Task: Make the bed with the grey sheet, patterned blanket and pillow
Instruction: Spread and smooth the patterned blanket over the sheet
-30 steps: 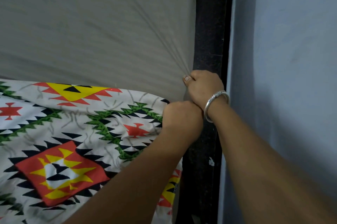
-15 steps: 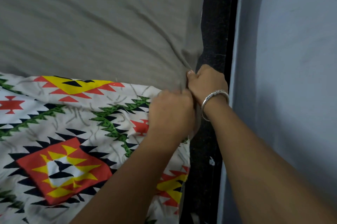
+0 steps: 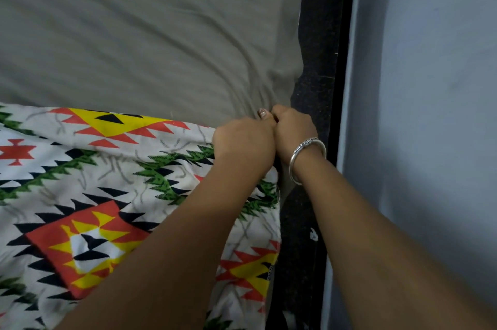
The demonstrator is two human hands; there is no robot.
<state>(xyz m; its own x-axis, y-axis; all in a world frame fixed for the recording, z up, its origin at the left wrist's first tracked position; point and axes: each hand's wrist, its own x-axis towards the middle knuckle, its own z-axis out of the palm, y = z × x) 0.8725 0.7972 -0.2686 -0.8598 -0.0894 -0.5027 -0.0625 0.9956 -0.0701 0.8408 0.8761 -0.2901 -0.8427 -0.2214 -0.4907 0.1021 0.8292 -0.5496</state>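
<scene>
One grey sheet (image 3: 134, 33) and one patterned blanket (image 3: 94, 181) are in frame. One left hand (image 3: 243, 141) and one right hand (image 3: 293, 128), two in all, appear with a single silver bangle (image 3: 306, 157). One black bed frame (image 3: 322, 60) borders one blue-grey wall (image 3: 430, 87).

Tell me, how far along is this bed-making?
Done: the grey sheet lies spread over the bed. In hand: left hand and right hand both grip its edge beside the black frame, where creases converge. Left: smoothing those creases, spreading the patterned blanket, which lies over the near part only, and placing the pillow, not in view.
</scene>
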